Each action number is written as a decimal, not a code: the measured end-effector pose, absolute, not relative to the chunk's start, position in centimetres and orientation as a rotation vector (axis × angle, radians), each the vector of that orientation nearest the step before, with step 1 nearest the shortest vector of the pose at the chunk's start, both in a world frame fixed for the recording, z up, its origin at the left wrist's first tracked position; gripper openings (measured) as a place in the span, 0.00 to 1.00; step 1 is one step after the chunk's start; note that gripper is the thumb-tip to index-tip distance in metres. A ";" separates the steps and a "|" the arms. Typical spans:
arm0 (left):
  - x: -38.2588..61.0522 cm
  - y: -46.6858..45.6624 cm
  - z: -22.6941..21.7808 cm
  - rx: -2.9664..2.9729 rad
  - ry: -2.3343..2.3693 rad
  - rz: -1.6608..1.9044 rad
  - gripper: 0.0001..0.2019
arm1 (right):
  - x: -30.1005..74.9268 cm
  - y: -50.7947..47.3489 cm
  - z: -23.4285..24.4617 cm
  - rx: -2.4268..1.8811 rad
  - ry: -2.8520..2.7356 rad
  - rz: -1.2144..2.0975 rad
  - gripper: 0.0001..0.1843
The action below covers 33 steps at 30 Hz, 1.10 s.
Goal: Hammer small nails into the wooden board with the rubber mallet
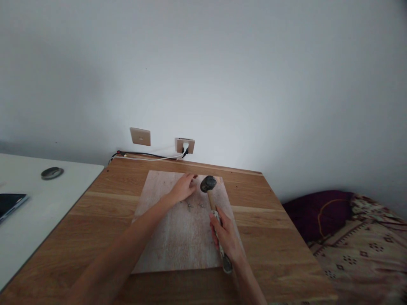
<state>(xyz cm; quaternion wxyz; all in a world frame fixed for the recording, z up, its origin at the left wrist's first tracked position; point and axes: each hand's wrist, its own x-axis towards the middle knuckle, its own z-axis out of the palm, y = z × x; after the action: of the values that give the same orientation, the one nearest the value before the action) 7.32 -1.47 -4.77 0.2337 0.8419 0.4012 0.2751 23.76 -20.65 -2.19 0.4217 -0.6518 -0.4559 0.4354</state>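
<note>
My right hand is wrapped round the worn handle of a hammer. Its dark, blunt head is raised just right of my left hand. That left hand rests near the far edge of a pale wooden board, fingers curled together. Whatever they pinch is too small to make out. Several small thin metal pieces that look like nails lie on the board close below my left hand, and a few more lie nearer the hammer.
The board lies on a brown wooden table against a white wall. A wall socket with plugs and cables is behind it. On a white table at left are a grey round object and a dark-screened device. Patterned bedding lies right.
</note>
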 end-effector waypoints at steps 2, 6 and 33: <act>7.0 -2.7 -3.9 2.410 1.040 0.745 0.15 | 24.4 -22.1 -2.4 -1.644 -1.123 1.091 0.24; 7.4 -5.5 -2.6 2.617 0.737 0.556 0.09 | 25.3 -24.1 -3.4 -1.688 -1.044 1.099 0.29; 4.8 -0.7 -6.3 2.247 1.167 0.793 0.10 | 25.4 -24.1 -4.4 -1.690 -0.998 1.092 0.27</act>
<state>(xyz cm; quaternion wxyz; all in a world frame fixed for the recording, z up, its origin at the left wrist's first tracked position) 4.85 -0.73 -6.32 0.2417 0.8219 0.4266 0.2900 25.41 -24.10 -4.45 0.4330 -0.6782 -0.4007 0.4382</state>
